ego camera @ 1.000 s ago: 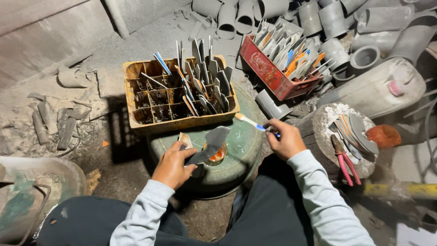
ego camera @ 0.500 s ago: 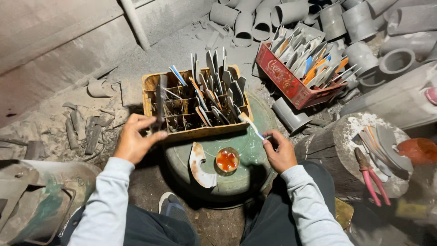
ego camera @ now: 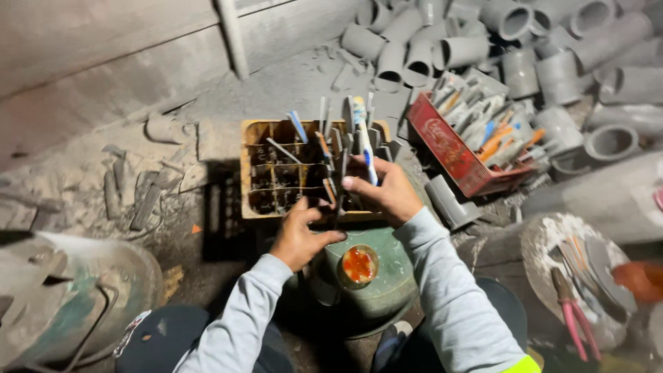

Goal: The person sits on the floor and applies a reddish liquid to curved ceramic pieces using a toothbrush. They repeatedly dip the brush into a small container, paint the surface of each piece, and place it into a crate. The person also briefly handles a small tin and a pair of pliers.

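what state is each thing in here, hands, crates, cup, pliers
right hand: fingers shut on a white and blue toothbrush, upright
left hand: fingers on the near rim of the yellow divided crate, crate full of upright tools
red plastic crate: tilted, full
small round cup: open, holding orange liquid
pink-handled pliers: lying flat, unheld

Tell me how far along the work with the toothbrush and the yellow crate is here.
Done: the yellow crate already stands full of upright grey tools, and a small pot of orange paste sits open on the green drum. In hand: the right hand holds a blue and white toothbrush upright over the crate; the left hand is at its front edge. Left: the toothbrush is not set down.
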